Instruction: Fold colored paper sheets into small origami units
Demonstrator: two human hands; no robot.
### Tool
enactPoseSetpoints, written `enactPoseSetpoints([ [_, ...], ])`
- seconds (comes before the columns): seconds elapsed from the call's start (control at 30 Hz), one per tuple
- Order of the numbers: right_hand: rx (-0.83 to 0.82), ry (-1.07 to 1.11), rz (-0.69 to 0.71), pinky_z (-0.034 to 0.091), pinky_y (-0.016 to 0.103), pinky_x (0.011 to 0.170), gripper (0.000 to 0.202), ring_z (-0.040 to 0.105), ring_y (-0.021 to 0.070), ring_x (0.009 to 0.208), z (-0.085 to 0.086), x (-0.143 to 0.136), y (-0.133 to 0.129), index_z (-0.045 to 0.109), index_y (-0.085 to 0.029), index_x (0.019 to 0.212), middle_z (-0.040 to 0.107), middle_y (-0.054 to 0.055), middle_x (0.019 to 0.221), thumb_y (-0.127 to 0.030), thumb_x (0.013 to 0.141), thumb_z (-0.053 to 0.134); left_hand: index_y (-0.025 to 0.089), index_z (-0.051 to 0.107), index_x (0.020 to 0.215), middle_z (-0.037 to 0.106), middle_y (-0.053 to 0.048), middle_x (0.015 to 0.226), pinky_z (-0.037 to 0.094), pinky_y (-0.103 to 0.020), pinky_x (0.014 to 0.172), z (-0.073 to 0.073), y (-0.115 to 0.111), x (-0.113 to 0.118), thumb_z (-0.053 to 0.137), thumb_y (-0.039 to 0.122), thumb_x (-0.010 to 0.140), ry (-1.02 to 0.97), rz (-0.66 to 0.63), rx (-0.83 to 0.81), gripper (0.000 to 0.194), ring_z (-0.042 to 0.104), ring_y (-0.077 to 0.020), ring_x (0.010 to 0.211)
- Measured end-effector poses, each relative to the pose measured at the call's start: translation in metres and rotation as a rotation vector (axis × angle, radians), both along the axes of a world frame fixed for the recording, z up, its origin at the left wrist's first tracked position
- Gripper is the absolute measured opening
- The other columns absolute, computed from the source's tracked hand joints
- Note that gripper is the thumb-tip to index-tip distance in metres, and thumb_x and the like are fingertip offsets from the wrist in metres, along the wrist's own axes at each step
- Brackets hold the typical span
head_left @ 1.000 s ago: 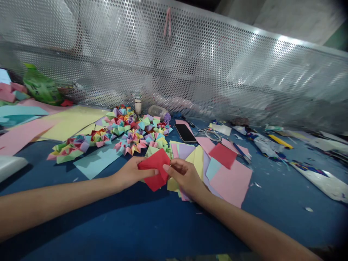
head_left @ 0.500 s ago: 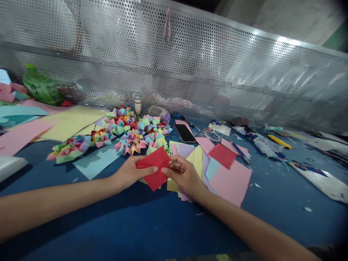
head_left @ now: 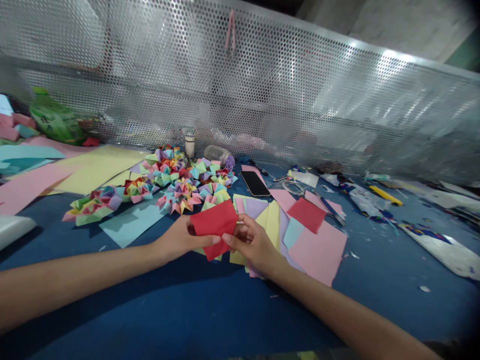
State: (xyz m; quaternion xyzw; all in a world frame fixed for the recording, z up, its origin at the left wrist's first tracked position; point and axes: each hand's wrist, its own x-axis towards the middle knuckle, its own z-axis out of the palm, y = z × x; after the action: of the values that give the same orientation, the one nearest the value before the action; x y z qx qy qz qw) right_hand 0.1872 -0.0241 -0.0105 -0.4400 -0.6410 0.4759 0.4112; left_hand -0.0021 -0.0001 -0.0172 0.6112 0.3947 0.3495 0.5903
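Note:
A red paper square (head_left: 214,222) is held up between both hands above the blue table. My left hand (head_left: 183,237) pinches its left side, thumb flat across the front and fingers behind. My right hand (head_left: 252,244) grips the right edge, its thumb tip close to the left thumb and its fingers curled. Just behind the paper lies a heap of folded multicoloured origami pieces (head_left: 183,192). Under and beside my right hand, coloured paper sheets (head_left: 318,250) are spread in pink, yellow, purple and blue, with another red square (head_left: 307,214) on top.
A black phone (head_left: 255,183) lies behind the sheets. A light blue sheet (head_left: 131,225) and larger yellow sheets (head_left: 101,170) are at left, near a green bottle (head_left: 56,120). A clear jar (head_left: 219,154) lies by the perforated metal panel (head_left: 262,85). At right is a yellow cutter (head_left: 386,195).
The red paper has turned slightly in my hands, its top right corner now further right. Both thumbs stay on its front. The things on the table have not moved.

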Motion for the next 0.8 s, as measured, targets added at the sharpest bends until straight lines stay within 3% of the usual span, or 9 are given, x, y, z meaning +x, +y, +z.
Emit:
enactPoseSetpoints([
  [0.17,0.002,0.076,0.013,0.048,0.024,0.058,0.026,0.059,0.0117,0.06,-0.008,0.001,0.002,0.053,-0.019,0.086,0.062,-0.001,0.07,-0.041,0.077,0.063,0.015,0.07,0.088,0.073,-0.003,0.084,0.052,-0.027,0.069,-0.002,0.001,0.0,0.074,0.033,0.065,0.038,-0.02,0.011,0.029,0.066,-0.0209,0.076],
  [0.4,0.04,0.038,-0.042,0.049,0.026,0.064,0.025,0.061,0.015,0.072,-0.012,0.0,0.002,0.058,-0.018,0.081,0.063,0.0,0.073,-0.042,0.077,0.063,0.011,0.069,0.082,0.07,-0.003,0.076,0.049,-0.026,0.066,0.0,0.0,0.001,0.076,0.029,0.062,0.014,-0.094,-0.003,0.028,0.064,-0.0179,0.07],
  [0.8,0.118,-0.071,-0.111,0.036,0.02,0.049,0.034,0.047,0.0083,0.052,-0.009,0.0,0.0,0.042,-0.019,0.062,0.047,-0.006,0.055,-0.041,0.078,0.063,0.013,0.069,0.086,0.069,-0.002,0.077,0.046,-0.022,0.063,0.001,-0.001,0.001,0.073,0.034,0.067,0.066,-0.087,0.017,0.029,0.061,-0.0151,0.068],
])
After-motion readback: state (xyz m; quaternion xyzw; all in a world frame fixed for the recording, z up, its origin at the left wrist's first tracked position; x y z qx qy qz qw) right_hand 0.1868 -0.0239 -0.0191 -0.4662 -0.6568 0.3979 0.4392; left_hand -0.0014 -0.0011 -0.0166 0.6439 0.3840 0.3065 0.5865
